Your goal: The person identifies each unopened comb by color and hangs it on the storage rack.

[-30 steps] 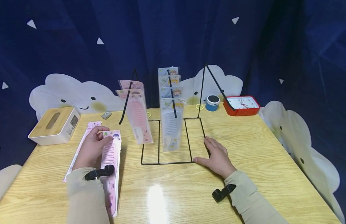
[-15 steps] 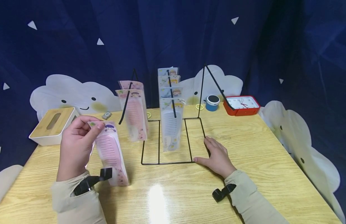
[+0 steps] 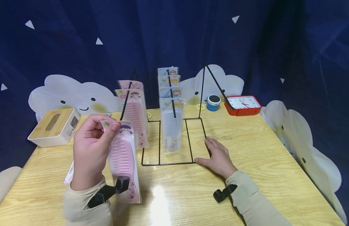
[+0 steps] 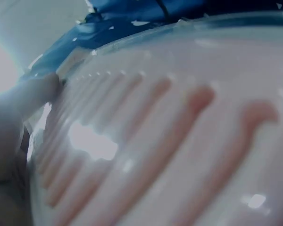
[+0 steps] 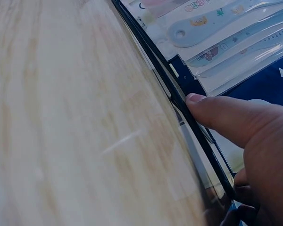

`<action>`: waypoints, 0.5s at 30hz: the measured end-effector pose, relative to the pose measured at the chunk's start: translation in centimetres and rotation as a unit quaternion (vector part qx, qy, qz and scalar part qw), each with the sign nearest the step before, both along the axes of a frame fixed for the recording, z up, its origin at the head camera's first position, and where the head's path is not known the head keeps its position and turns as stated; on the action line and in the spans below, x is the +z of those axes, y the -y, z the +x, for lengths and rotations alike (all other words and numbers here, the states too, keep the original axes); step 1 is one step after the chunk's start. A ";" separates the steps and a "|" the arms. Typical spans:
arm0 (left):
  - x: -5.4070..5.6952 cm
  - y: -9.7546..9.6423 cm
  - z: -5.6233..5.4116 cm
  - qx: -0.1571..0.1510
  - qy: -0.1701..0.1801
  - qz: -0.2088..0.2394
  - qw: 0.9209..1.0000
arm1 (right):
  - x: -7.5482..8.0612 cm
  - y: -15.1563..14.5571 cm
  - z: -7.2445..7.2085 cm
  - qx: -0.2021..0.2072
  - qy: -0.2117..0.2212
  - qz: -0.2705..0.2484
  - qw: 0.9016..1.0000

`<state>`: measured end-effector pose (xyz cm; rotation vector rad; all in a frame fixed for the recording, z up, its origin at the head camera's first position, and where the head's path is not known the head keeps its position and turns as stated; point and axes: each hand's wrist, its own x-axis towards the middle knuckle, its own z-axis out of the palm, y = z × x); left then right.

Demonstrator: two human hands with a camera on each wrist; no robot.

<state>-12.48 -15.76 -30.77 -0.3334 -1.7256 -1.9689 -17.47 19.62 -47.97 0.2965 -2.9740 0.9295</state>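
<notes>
My left hand pinches the top corner of a packaged pink comb, thumb in front, and the pack hangs tilted above the table. In the left wrist view the comb's teeth show large through clear plastic. My right hand rests at the front right corner of a black wire display rack. Its thumb touches the front bar and its fingers lie along the side bar. Pink comb packs hang from the rack's left hook, several blue comb packs from the middle one. The right hook is bare.
Another pink pack lies on the table, partly behind my left hand. A tissue box stands at the left. A blue speaker and a red clock sit at the back right. A blue curtain hangs behind.
My left hand has lifted the pink comb pack off the table and moved it right, in front of the left hook. My right hand stays on the rack.
</notes>
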 end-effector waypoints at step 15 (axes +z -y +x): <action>0.2 -1.1 0.1 0.003 0.041 0.007 0.999 | 0.1 0.2 0.1 0.000 -0.004 0.002 1.000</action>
